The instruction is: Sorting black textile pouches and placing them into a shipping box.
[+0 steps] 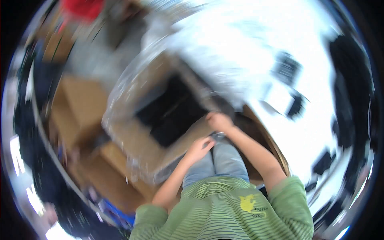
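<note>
In front of my legs is a large cardboard box (136,140) lined with clear plastic film (116,100). Dark black items (174,108) lie inside it, too blurred to name. My left hand (199,149) is closed, fingers curled, near the box's near edge; a small dark bit shows at its fingertips. Higher and to the right, my right hand (220,122) is closed beside the box's right corner. What either hand grips, if anything, cannot be made out. A small greyish piece (218,136) shows between the hands.
Open brown cartons (86,104) stand left of the box, another (256,132) at its right. A white table (248,48) carries dark small objects (287,68) and a black piece (296,106). A red blurred shape (82,10) is at the far left.
</note>
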`<state>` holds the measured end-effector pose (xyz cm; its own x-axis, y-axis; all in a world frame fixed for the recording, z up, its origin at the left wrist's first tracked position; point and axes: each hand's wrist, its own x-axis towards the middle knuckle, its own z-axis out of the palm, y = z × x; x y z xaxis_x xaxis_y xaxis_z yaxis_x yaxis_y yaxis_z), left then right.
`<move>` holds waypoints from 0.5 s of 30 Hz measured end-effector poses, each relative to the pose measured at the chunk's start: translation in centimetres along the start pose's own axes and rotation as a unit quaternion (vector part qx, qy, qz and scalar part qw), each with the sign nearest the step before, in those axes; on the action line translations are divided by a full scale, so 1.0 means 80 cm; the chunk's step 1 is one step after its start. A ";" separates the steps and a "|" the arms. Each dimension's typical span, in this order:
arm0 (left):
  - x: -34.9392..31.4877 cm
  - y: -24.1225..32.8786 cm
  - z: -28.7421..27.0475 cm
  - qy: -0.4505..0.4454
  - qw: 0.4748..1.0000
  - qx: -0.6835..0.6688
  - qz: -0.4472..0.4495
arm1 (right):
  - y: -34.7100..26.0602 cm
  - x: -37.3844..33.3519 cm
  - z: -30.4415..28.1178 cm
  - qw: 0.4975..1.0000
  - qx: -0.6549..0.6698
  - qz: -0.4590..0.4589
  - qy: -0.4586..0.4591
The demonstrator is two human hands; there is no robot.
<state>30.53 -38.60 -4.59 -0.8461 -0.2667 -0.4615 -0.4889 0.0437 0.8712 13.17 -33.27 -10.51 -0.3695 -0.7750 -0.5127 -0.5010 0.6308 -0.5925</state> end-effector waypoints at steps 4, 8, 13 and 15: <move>-0.018 0.077 0.025 -0.226 0.972 -0.062 -0.037 | 0.014 -0.159 -0.063 0.984 0.165 -0.032 0.055; 0.009 0.155 0.104 -0.411 0.910 -0.032 -0.046 | 0.067 -0.326 -0.077 0.912 0.380 0.056 0.145; 0.061 0.241 0.222 -0.506 0.861 0.054 -0.005 | 0.170 -0.469 -0.077 0.710 0.566 0.141 0.394; 0.091 0.260 0.281 -0.517 0.853 0.069 0.013 | 0.220 -0.513 -0.096 0.637 0.568 0.157 0.497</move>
<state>9.44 -17.98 6.45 -0.5566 0.7250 -0.4056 -0.4274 0.1687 0.8882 13.53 9.30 4.86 -0.9074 0.1123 -0.4051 0.4011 -0.0569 -0.9142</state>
